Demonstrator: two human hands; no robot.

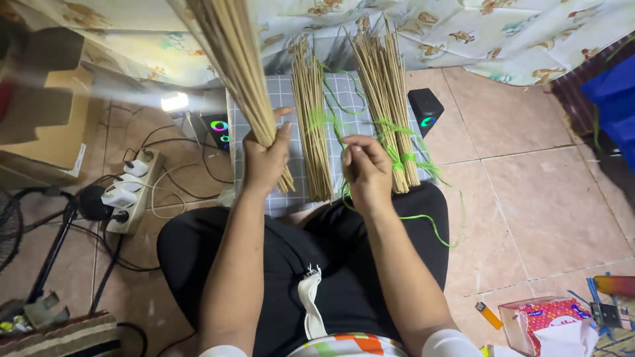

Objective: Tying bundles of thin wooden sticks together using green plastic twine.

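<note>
Red tissue box [544, 322] nearby — left hand [266, 158] grips stick bundle [241, 66], seemingly tight.

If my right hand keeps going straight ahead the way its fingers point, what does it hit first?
Most likely the green string looped just beyond the right hand, then the middle stick bundle lying on the checked cloth. Depth is unclear, so the hand might pass above them.

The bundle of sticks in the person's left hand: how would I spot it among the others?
Start at the grey checked mat in front of the person's knees. Two bundles lie flat on it, tied with green string. The bundle in the left hand is the stick bundle lifted off the mat, slanting up-left, untied.
</note>
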